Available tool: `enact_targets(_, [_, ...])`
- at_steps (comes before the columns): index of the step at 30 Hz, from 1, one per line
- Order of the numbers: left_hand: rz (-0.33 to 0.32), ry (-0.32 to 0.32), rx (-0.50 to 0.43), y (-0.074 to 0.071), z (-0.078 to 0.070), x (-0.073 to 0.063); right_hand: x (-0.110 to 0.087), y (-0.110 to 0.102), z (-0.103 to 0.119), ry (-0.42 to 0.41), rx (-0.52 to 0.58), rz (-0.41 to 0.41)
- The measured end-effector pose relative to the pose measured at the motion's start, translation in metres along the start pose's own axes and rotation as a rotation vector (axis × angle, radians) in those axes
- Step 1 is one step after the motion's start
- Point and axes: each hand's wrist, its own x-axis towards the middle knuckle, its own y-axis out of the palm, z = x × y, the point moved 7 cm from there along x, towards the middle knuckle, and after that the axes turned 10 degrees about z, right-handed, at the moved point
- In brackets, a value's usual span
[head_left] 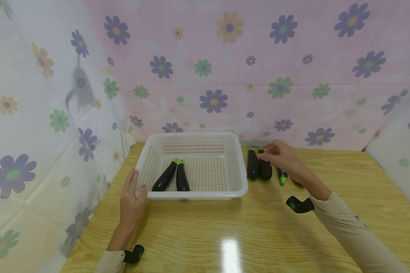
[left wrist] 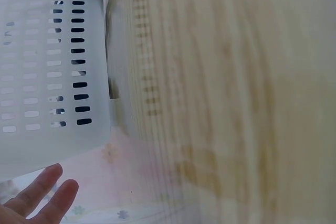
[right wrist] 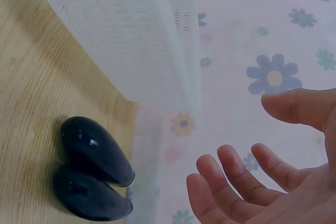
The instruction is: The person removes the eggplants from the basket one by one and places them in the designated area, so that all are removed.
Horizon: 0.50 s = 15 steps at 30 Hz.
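Two dark eggplants, a left one [head_left: 165, 176] and a right one [head_left: 182, 178], lie side by side in a white perforated plastic basket [head_left: 198, 195]. My left hand [head_left: 131, 199] rests against the basket's front left corner, its fingers along the side wall and extended in the left wrist view. To the basket's right lie two more eggplants, one [head_left: 253, 165] next to the other [head_left: 265, 170]. Over them hovers my right hand [head_left: 281, 157], fingers spread and nothing between them in the right wrist view. Beneath that wrist, another eggplant [head_left: 283, 176] shows its green stem end.
Part of one more dark eggplant [head_left: 298, 184] peeks out below the right forearm. Everything stands on a wood-grain table [head_left: 191, 227]. A flower-printed cloth [head_left: 225, 68] hangs close behind the basket, with another at the left side.
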Motion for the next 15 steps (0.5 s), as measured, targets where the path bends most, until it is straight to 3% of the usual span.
enact_targets(15, [0.011, -0.018, -0.004, 0.001, 0.001, 0.001, 0.015, 0.015, 0.025, -0.029, -0.001, 0.047])
